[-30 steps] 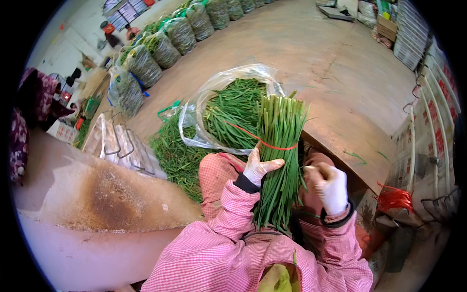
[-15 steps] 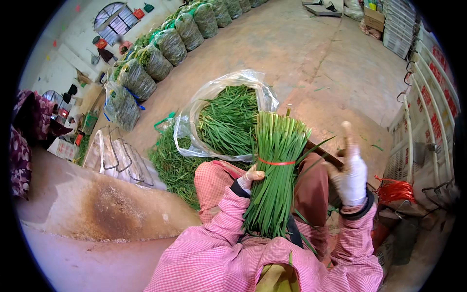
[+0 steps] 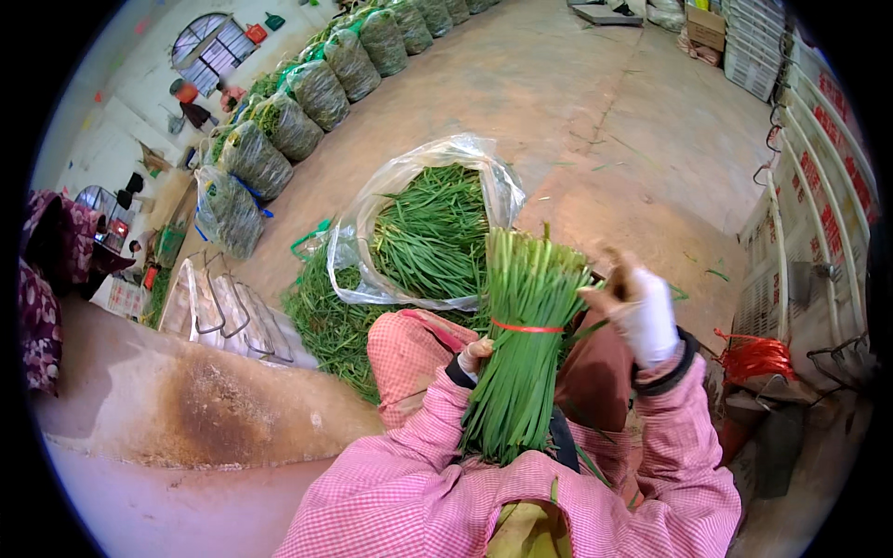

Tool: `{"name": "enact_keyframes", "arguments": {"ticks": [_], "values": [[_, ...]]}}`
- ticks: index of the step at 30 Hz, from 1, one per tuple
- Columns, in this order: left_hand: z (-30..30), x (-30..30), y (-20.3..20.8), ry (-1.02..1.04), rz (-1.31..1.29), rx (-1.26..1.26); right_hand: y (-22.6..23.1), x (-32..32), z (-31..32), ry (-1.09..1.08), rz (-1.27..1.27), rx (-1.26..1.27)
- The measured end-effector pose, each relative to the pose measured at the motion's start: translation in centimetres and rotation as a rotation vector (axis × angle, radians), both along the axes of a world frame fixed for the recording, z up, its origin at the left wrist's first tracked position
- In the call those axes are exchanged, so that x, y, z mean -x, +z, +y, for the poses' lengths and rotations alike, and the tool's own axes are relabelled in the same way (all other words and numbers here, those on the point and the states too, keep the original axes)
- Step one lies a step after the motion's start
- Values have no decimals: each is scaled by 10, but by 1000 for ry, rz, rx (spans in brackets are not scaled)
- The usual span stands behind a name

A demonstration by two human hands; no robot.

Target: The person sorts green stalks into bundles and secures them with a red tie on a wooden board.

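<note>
A thick bundle of garlic chives [image 3: 521, 372] stands upright on my lap, its pale cut ends up and a red tie [image 3: 526, 326] round its middle. My left hand [image 3: 474, 355] grips the bundle's left side just below the tie. Close by its upper right side is my right hand [image 3: 644, 312], in white wrapping, with bent fingers blurred by motion and the thumb apart from them. Whether it touches the chives I cannot tell. A short green leaf shows just right of that hand.
Ahead lies an opened clear plastic bag [image 3: 507, 191] of loose chives, with more greens [image 3: 321, 321] on the floor beside it. Filled bags [image 3: 228, 209] line the far left. At right stand white crates [image 3: 809, 214] and a red twine bundle [image 3: 753, 358]. Another person is at the far left.
My right hand has moved left toward the bundle, its fingers bending in from a spread pose. The bundle's top has dipped slightly, and my left hand still grips it.
</note>
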State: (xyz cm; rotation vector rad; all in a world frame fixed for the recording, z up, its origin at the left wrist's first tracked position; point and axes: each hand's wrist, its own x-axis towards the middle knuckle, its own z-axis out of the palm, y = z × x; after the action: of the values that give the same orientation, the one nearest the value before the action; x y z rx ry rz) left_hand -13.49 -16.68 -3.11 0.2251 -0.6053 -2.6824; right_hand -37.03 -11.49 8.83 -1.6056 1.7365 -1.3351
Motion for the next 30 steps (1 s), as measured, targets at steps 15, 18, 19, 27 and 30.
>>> {"name": "enact_keyframes", "arguments": {"ticks": [15,18,19,27,30], "values": [[8,31,53,-42,-268,383,-28,104,-54,-395,5,183],[-8,39,58,156,-666,1018,-32,143,-13,-694,541,168],[-6,48,87,227,-955,1342,-28,131,-1,-604,278,318],[19,78,94,124,-1203,1606,28,-5,45,-149,600,135],[32,91,73,252,-1220,1839,-7,-22,24,-148,707,-164]]}}
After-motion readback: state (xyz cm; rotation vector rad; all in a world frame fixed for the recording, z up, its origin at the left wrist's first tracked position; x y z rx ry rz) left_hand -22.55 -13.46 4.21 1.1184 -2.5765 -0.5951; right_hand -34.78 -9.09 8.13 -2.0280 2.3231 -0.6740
